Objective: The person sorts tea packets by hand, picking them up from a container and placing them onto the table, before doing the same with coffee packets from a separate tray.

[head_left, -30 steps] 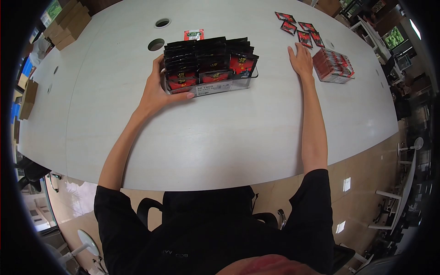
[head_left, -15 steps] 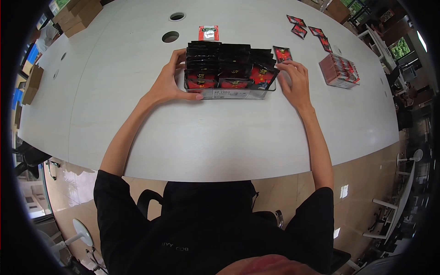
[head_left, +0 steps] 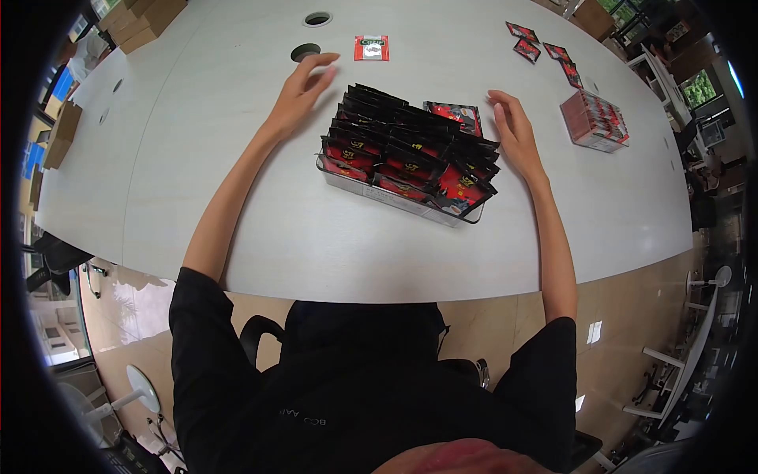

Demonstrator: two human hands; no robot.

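A clear tray (head_left: 395, 204) full of black and red sachets (head_left: 410, 162) sits at an angle on the white table, its right end nearer to me. My left hand (head_left: 302, 93) is off the tray, above and left of it, fingers apart and holding nothing. To the right of the tray my right hand (head_left: 515, 133) is open, its fingertips near a red and black packet (head_left: 458, 115) lying behind the tray. Farther back lies a single red and white sachet (head_left: 371, 48).
At the right stands a clear box of red sachets (head_left: 594, 121), with several loose sachets (head_left: 527, 50) behind it. Cardboard boxes (head_left: 146, 24) are at the far left. Two round holes (head_left: 317, 19) open in the table near the back.
My left hand has let go of the tray and moved up. The tray has turned and come nearer to me, uncovering more of the packet behind it.
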